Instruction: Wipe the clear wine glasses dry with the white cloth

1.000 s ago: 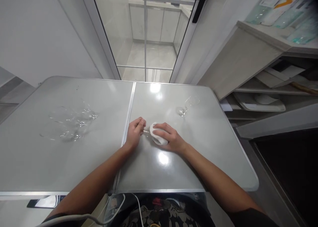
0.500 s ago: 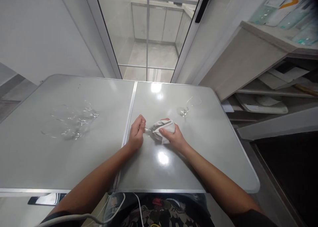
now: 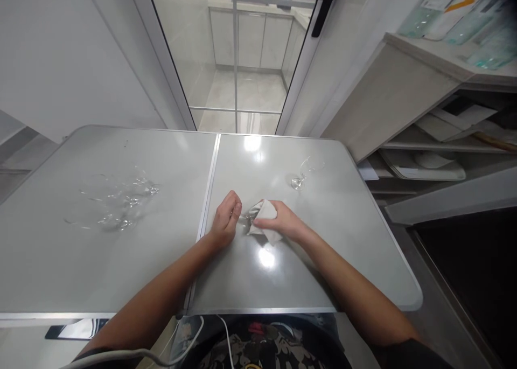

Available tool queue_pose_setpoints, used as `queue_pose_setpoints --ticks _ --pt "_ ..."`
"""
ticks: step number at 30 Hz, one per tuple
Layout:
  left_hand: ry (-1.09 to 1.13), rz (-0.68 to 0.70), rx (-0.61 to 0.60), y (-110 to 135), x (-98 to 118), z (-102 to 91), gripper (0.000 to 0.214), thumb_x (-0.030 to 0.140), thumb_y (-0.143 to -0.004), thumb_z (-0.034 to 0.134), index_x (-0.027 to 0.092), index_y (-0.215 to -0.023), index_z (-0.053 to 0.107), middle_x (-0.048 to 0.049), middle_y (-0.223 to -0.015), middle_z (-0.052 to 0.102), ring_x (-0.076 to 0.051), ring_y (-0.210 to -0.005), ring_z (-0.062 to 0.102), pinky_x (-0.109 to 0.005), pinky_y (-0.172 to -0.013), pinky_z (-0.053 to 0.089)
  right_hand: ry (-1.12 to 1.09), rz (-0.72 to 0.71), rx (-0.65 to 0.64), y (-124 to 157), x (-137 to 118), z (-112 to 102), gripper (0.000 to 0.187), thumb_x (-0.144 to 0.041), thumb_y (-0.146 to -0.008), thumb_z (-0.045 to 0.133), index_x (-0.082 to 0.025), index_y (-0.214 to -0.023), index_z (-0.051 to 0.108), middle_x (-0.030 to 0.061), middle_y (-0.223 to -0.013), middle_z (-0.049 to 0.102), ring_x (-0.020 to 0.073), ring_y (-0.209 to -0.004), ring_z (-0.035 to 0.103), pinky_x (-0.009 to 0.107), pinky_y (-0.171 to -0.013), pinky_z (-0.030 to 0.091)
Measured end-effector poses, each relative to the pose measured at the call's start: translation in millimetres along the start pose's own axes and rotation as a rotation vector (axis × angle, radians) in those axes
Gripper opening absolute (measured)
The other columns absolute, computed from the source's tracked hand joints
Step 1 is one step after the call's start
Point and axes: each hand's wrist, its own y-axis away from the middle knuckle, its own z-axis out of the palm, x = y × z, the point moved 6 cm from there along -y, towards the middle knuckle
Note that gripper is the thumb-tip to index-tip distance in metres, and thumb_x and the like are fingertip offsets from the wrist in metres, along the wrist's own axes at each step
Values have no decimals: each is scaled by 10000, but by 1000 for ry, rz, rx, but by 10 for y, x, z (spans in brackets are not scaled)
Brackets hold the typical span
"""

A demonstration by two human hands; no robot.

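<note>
My left hand (image 3: 228, 216) is closed around the foot end of a clear stemmed glass (image 3: 244, 218), which lies sideways between my hands. My right hand (image 3: 278, 218) presses a white cloth (image 3: 266, 214) around the bowl of that glass, so most of the bowl is hidden. Beyond my right hand, another stemmed glass (image 3: 298, 182) stands on the table, its clear bowl barely visible. Several more stemmed glasses (image 3: 125, 202) are grouped on the left half of the table, their outlines faint against the grey top.
The grey table (image 3: 169, 272) has a metal-trimmed seam down its middle. A glass-paned door (image 3: 258, 89) is behind it. Shelves (image 3: 428, 143) with trays and packages stand at the right. A white cable (image 3: 161, 358) runs near my lap.
My right hand has shifted with the cloth over the bowl, and the cloth's folds lie differently. My left hand keeps its hold at the foot end. The view has tilted slightly.
</note>
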Motion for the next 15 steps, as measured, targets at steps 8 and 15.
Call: queue_pose_setpoints --ticks 8,15 --pt "575 -484 166 57 -472 143 443 532 -1000 582 207 -761 398 29 -746 339 -111 -626 344 -213 -544 334 -174 -219 413 72 -15 -122 485 -544 -847 806 -188 -1156 690 62 -1025 745 216 -915 694 341 -852 561" --pt "804 -540 260 107 -495 357 464 499 -880 767 186 -709 470 28 -740 403 -101 -644 415 -214 -581 402 -605 -250 767 149 270 34 587 -727 -961 542 -216 -1226 656 64 -1012 765 238 -1043 721 376 -915 585"
